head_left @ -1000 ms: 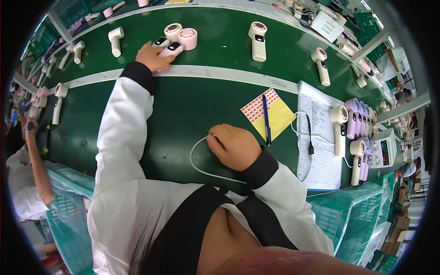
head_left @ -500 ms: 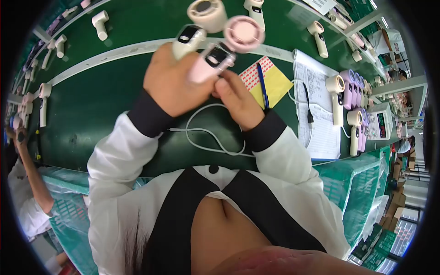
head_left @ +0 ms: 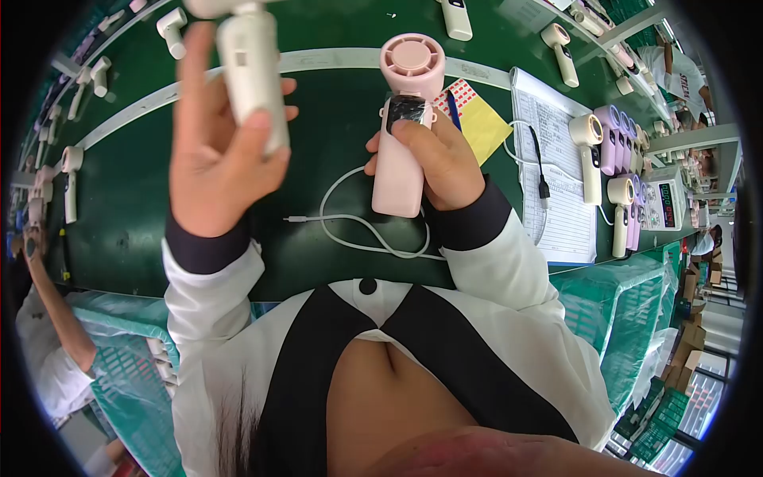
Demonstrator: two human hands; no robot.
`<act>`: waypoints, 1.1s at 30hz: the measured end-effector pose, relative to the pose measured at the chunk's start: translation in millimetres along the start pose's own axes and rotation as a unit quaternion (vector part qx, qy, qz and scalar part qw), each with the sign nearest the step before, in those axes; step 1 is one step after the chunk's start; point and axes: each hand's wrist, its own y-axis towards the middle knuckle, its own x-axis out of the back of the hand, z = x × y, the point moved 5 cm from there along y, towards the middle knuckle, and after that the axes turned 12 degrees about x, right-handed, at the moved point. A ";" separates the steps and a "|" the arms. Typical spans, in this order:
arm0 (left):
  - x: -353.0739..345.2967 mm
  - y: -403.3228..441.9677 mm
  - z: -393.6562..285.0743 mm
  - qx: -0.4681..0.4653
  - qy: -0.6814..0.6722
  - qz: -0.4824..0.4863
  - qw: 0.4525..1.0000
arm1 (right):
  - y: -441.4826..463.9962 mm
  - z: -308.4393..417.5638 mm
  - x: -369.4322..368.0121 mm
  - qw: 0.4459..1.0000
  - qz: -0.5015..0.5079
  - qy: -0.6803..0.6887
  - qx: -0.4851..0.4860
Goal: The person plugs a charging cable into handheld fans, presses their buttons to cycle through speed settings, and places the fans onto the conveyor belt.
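A cream handheld fan (head_left: 253,75) is held up in my left hand (head_left: 218,167), its head cut off by the top edge of the view. My right hand (head_left: 445,159) is closed around a pink handheld fan (head_left: 399,171), thumb over the dark display near its neck. The pink fan stands upright with its round grille facing me. Below it a white cable (head_left: 358,246) lies looped on the green table (head_left: 310,175), its plug pointing left. Partly behind my right hand are a yellow sheet with red stickers (head_left: 486,131) and a blue pen (head_left: 454,111).
Papers (head_left: 556,230) with a black-tipped cable (head_left: 544,187) lie on the right. Beyond them stand cream and purple fans (head_left: 609,151) and a meter with a red display (head_left: 666,205). Green crates (head_left: 131,358) flank me. At far left is another person's arm (head_left: 62,314).
Both fans have been lifted from beyond the grey strip and brought closer. They are now apart, one in each hand. My right hand has let go of the cable and gripped the pink fan.
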 end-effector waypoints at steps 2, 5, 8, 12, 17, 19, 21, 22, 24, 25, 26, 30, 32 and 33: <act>18.6 6.1 -0.4 0.071 -0.030 0.012 0.997 | -2.1 -0.7 -0.7 1.000 0.000 -0.014 -0.006; 51.7 9.4 12.2 0.261 -0.110 0.042 0.958 | -2.8 -2.4 -6.7 0.998 0.020 -0.051 -0.012; 57.3 7.8 52.9 0.313 -0.179 -0.012 0.933 | -1.1 -4.7 -6.7 0.998 0.020 -0.062 -0.023; 49.9 -1.6 73.2 0.347 -0.241 -0.048 0.905 | -2.9 -4.6 -4.4 0.996 0.016 -0.071 -0.042; 24.3 -4.4 46.1 0.262 -0.190 0.019 0.946 | -5.7 -0.1 -8.0 0.997 0.014 -0.066 -0.030; 14.3 -13.7 29.0 0.180 -0.149 0.034 0.972 | -8.3 3.6 -10.8 0.997 0.022 -0.078 0.010; 7.4 -16.3 20.5 0.137 -0.129 0.043 0.981 | -8.0 7.2 -11.6 0.996 0.026 -0.085 0.032; 5.6 -17.4 19.9 0.142 -0.114 0.034 0.983 | -8.4 7.2 -11.8 0.996 0.026 -0.081 0.026; 4.2 -19.9 19.7 0.153 -0.083 0.016 0.985 | -9.5 6.1 -12.4 0.997 0.026 -0.073 0.012; 5.5 -20.2 20.0 0.158 -0.068 0.006 0.985 | -9.3 5.2 -13.3 0.997 0.027 -0.069 0.005; 6.4 -20.1 20.7 0.157 -0.067 0.005 0.985 | -9.0 5.1 -13.4 0.997 0.028 -0.069 0.005; 7.2 -19.4 23.6 0.138 -0.141 0.056 0.979 | -8.9 5.0 -13.6 0.997 0.037 -0.068 0.003; 6.9 -19.9 23.3 0.142 -0.138 0.057 0.979 | -9.4 5.0 -13.0 0.997 0.036 -0.071 0.001; 6.7 -19.7 22.7 0.145 -0.135 0.060 0.978 | -9.4 5.0 -12.8 0.997 0.034 -0.072 0.001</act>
